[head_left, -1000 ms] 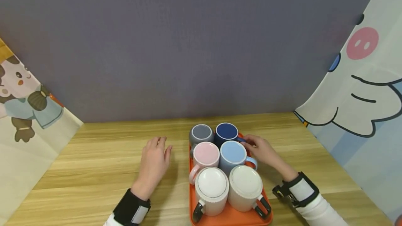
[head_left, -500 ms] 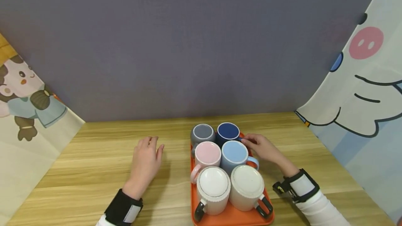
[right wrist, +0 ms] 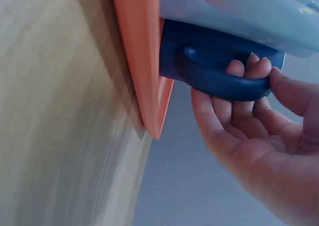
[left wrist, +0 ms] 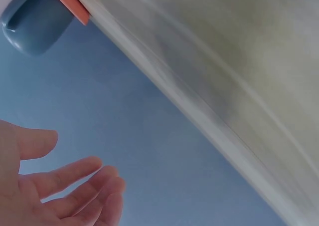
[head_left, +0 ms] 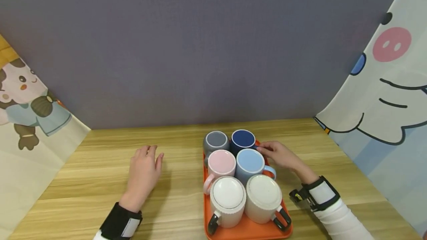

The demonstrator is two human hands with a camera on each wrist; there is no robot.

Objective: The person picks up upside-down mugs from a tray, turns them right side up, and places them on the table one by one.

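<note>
At the left, the person's left hand [head_left: 143, 171] is above the bench [head_left: 90, 184], fingers loosely bent, thumb apart, and it holds nothing. Next is a grey mug [head_left: 217, 140]; beside it, a dark blue mug [head_left: 242, 138] stands upside down at the far right corner of the orange tray [head_left: 250, 231]. The right hand [head_left: 279, 155] grips its handle [right wrist: 219, 84], fingertips passing through the loop.

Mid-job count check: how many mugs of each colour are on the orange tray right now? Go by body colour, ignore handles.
Grey mug: 1
Dark blue mug: 1
Pink mug: 1
Light blue mug: 1
White mugs: 2
Total: 6
</note>
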